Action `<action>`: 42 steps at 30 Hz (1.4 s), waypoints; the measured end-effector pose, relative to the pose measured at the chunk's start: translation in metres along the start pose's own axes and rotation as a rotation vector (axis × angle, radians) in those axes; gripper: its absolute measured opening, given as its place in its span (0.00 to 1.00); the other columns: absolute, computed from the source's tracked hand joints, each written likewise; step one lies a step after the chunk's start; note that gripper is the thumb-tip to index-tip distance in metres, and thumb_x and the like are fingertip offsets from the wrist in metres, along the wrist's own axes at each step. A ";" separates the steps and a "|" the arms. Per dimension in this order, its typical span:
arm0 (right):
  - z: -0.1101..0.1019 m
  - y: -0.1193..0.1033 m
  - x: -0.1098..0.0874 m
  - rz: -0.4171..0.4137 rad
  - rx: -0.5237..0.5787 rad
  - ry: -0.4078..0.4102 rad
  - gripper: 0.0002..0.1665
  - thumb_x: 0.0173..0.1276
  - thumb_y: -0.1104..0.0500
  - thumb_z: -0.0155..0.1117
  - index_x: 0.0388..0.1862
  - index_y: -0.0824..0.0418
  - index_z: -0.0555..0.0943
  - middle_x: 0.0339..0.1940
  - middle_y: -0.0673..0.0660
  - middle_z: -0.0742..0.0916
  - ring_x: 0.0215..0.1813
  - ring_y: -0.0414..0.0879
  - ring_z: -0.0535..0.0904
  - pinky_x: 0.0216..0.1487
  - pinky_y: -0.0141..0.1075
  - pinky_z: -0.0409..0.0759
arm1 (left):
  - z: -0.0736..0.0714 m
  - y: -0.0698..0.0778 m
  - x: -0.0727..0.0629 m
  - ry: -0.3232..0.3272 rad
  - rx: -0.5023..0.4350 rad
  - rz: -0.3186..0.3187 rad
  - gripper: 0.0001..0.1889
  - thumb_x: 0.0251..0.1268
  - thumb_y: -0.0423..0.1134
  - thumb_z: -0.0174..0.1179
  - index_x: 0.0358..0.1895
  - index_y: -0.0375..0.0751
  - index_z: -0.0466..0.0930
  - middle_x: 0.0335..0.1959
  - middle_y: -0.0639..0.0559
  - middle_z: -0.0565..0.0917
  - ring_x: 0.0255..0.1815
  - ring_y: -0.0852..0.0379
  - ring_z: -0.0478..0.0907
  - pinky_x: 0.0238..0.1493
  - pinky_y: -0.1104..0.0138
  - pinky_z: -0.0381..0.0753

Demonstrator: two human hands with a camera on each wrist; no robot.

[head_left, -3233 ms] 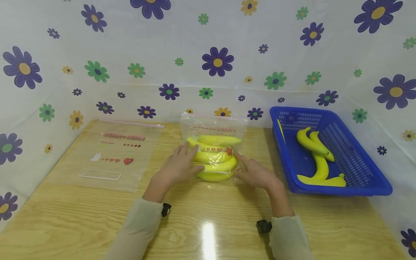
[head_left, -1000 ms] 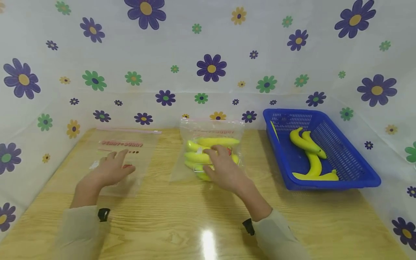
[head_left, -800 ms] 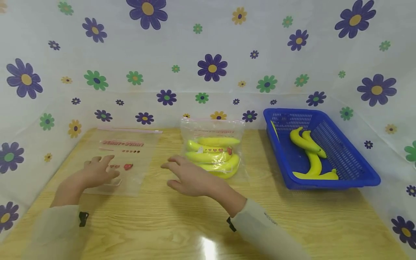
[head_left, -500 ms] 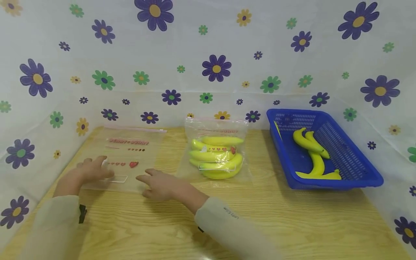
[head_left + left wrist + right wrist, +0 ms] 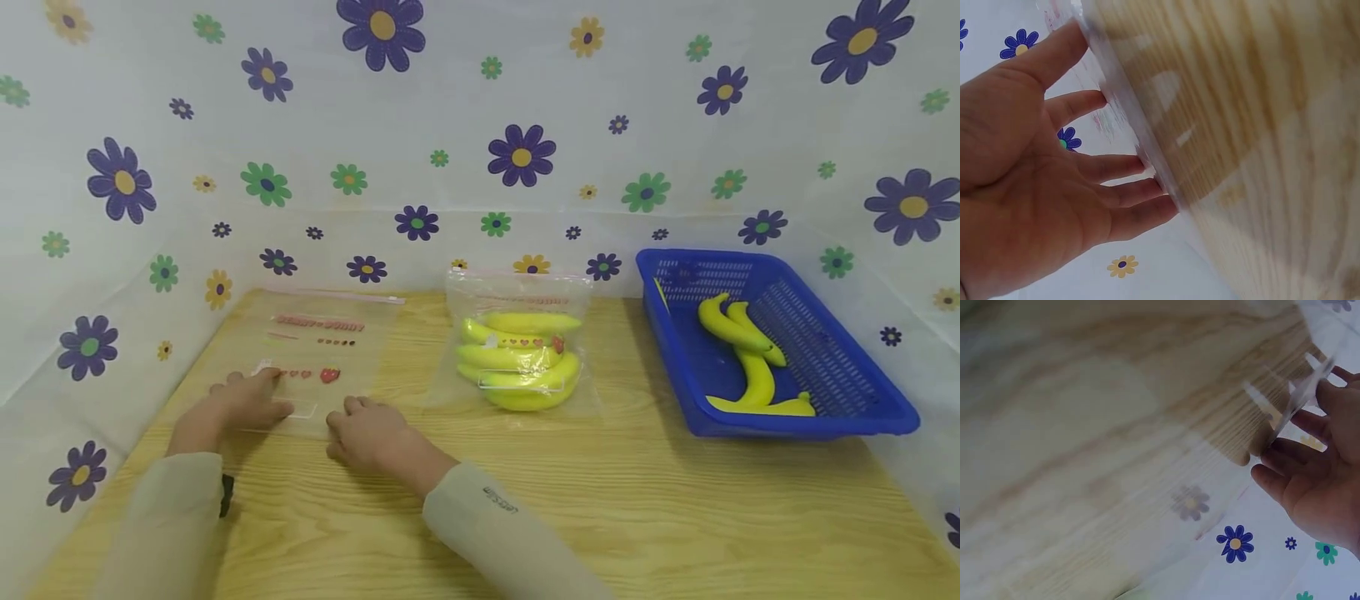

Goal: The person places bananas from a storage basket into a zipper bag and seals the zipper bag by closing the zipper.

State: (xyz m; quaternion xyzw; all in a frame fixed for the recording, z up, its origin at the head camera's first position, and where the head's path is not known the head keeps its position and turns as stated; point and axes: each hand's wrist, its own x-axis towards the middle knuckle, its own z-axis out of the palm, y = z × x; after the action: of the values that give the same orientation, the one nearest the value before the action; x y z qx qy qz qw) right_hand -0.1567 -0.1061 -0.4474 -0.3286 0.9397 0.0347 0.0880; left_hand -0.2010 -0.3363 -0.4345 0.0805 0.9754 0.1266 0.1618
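A flat, clear zip bag [image 5: 303, 350] with pink lettering and a strawberry print lies on the left of the table. My left hand [image 5: 243, 404] rests on its lower left part; in the left wrist view the spread fingers [image 5: 1125, 222] touch the plastic with their tips. At the lower right corner of this bag, my right hand [image 5: 371, 437] pinches the edge, and a fold of clear plastic [image 5: 1300, 400] rises by the thumb in the right wrist view. Beside it lies a second zip bag [image 5: 517, 292] filled with several yellow bananas [image 5: 517, 358].
A blue plastic basket [image 5: 847, 350] stands at the right of the wooden table [image 5: 637, 517], with several bananas [image 5: 757, 379] in it. A flower-patterned white cloth [image 5: 450, 108] encloses the back and sides.
Both hands have left the bag of bananas and moved left to the flat bag. The right hand's fingers have drawn in at its corner. The view has swung slightly left.
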 end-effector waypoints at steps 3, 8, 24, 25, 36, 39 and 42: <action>0.002 0.001 -0.002 -0.008 0.019 0.021 0.17 0.80 0.41 0.44 0.59 0.42 0.74 0.59 0.45 0.77 0.69 0.38 0.70 0.59 0.34 0.78 | 0.000 0.004 0.001 0.005 0.009 0.007 0.36 0.66 0.48 0.59 0.67 0.24 0.58 0.55 0.13 0.66 0.55 0.15 0.63 0.52 0.29 0.65; 0.003 0.002 -0.006 -0.041 -0.018 0.004 0.17 0.79 0.41 0.48 0.61 0.39 0.74 0.56 0.44 0.76 0.62 0.39 0.73 0.51 0.37 0.81 | 0.000 0.003 0.004 -0.019 -0.023 0.037 0.37 0.65 0.45 0.60 0.68 0.23 0.57 0.57 0.12 0.64 0.56 0.15 0.64 0.53 0.30 0.68; 0.004 0.035 -0.006 0.078 0.036 -0.009 0.18 0.80 0.43 0.46 0.62 0.45 0.71 0.62 0.51 0.74 0.63 0.47 0.71 0.61 0.40 0.75 | 0.015 0.027 0.001 0.082 -0.009 0.071 0.34 0.61 0.40 0.66 0.68 0.30 0.65 0.66 0.12 0.55 0.63 0.11 0.52 0.55 0.26 0.63; 0.006 0.036 -0.004 0.080 0.019 -0.006 0.18 0.80 0.44 0.47 0.63 0.44 0.71 0.62 0.51 0.74 0.63 0.47 0.72 0.61 0.41 0.76 | 0.018 0.031 -0.001 0.084 -0.002 0.054 0.34 0.62 0.41 0.65 0.68 0.29 0.65 0.65 0.12 0.56 0.63 0.11 0.53 0.54 0.26 0.64; 0.005 0.033 0.000 0.084 0.103 -0.001 0.19 0.78 0.42 0.50 0.62 0.47 0.70 0.62 0.50 0.73 0.64 0.44 0.70 0.61 0.37 0.75 | 0.039 0.031 -0.026 0.041 -0.020 0.056 0.45 0.65 0.55 0.64 0.67 0.18 0.57 0.61 0.08 0.57 0.60 0.10 0.54 0.57 0.28 0.61; 0.006 0.034 -0.002 0.077 0.124 -0.006 0.21 0.79 0.42 0.48 0.65 0.45 0.68 0.69 0.51 0.69 0.73 0.46 0.63 0.70 0.40 0.68 | 0.034 0.024 -0.030 0.056 -0.008 0.095 0.43 0.64 0.51 0.66 0.66 0.17 0.58 0.60 0.09 0.60 0.59 0.10 0.57 0.56 0.28 0.63; 0.006 0.034 -0.003 0.074 0.136 -0.015 0.24 0.79 0.41 0.45 0.69 0.45 0.65 0.73 0.52 0.66 0.77 0.47 0.59 0.74 0.40 0.63 | 0.026 0.019 -0.033 0.054 -0.013 0.125 0.42 0.62 0.48 0.69 0.65 0.18 0.59 0.60 0.09 0.60 0.58 0.09 0.58 0.56 0.28 0.64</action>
State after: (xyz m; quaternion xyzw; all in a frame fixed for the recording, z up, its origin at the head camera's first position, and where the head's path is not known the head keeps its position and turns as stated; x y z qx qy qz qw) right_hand -0.1744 -0.0769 -0.4522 -0.2868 0.9507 -0.0234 0.1159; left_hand -0.1593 -0.3185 -0.4435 0.1366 0.9716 0.1450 0.1280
